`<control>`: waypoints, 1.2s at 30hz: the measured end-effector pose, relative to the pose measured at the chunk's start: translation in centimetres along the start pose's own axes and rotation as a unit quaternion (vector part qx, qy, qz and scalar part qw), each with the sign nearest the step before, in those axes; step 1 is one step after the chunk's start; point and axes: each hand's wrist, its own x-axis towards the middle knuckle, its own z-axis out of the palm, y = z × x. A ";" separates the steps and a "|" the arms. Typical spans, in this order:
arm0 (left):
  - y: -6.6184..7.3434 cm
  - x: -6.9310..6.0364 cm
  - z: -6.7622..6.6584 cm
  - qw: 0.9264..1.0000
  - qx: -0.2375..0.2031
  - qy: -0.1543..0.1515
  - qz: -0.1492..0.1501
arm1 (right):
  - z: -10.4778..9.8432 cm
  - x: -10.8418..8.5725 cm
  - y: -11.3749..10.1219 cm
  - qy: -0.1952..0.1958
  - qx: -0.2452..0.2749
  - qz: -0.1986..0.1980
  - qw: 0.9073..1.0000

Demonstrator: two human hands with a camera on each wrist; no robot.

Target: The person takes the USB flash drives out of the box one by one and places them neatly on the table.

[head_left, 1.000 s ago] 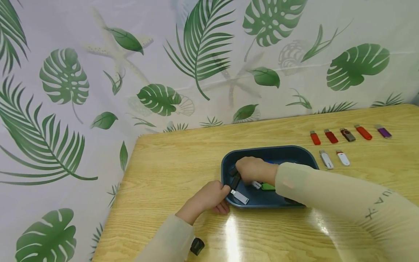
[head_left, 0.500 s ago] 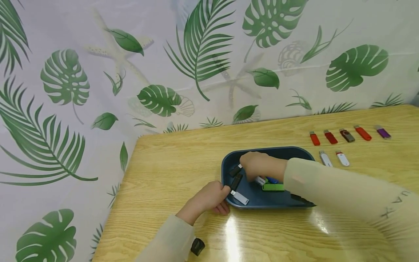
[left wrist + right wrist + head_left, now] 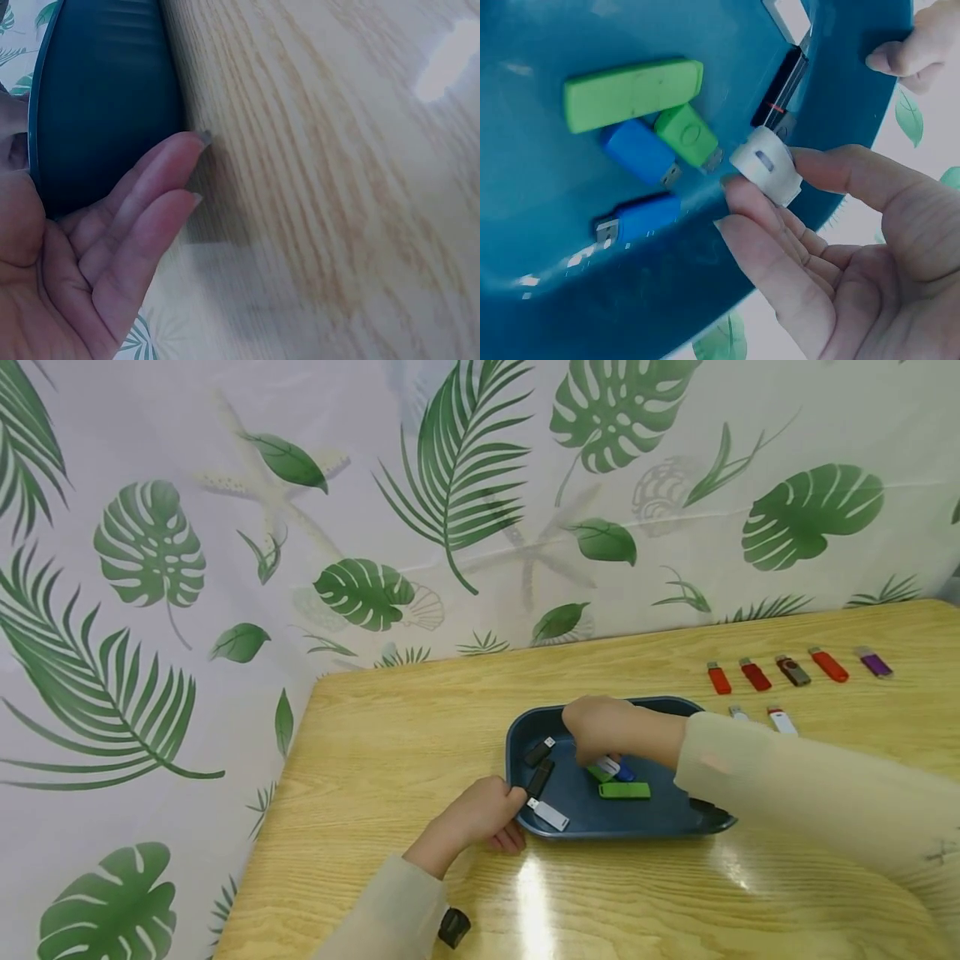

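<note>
Over the dark blue tray (image 3: 585, 817), my right hand (image 3: 611, 727) pinches a white USB stick (image 3: 765, 165) between thumb and fingers. Just beyond it in the right wrist view are a long green USB stick (image 3: 634, 94), a shorter green one (image 3: 688, 136) and two blue ones, one (image 3: 639, 151) touching the green pair and one (image 3: 649, 217) apart. My left hand (image 3: 483, 810) holds the tray's left rim, thumb on top and fingers against the outer wall. By that thumb lie a white USB stick (image 3: 548, 815) and two black ones, one nearer (image 3: 539, 778) and one farther (image 3: 540, 752).
At the back right of the wooden table (image 3: 390, 735), several red, grey and purple USB sticks form a row, including a purple one (image 3: 874, 662). A white-and-red stick (image 3: 782, 721) lies in front, beside another partly hidden by my right sleeve. A leaf-print cloth (image 3: 465, 527) hangs behind.
My right hand has moved right and slightly back with the white USB stick, uncovering the black stick at the tray's left and more of the green one. My left hand stays on the rim.
</note>
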 end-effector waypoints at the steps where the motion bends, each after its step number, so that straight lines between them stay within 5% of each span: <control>1: 0.0 0.0 0.0 1.000 0.001 0.001 -0.001 | -0.2 -0.2 0.1 0.001 -0.003 -0.004 1.000; 18: -0.2 0.3 0.6 1.000 -0.001 0.017 -0.002 | -3.1 -4.5 3.6 0.039 0.006 -0.014 0.999; 36: -0.4 0.3 0.3 1.000 -0.004 0.023 -0.007 | -4.0 -6.5 11.4 0.041 0.082 0.033 0.995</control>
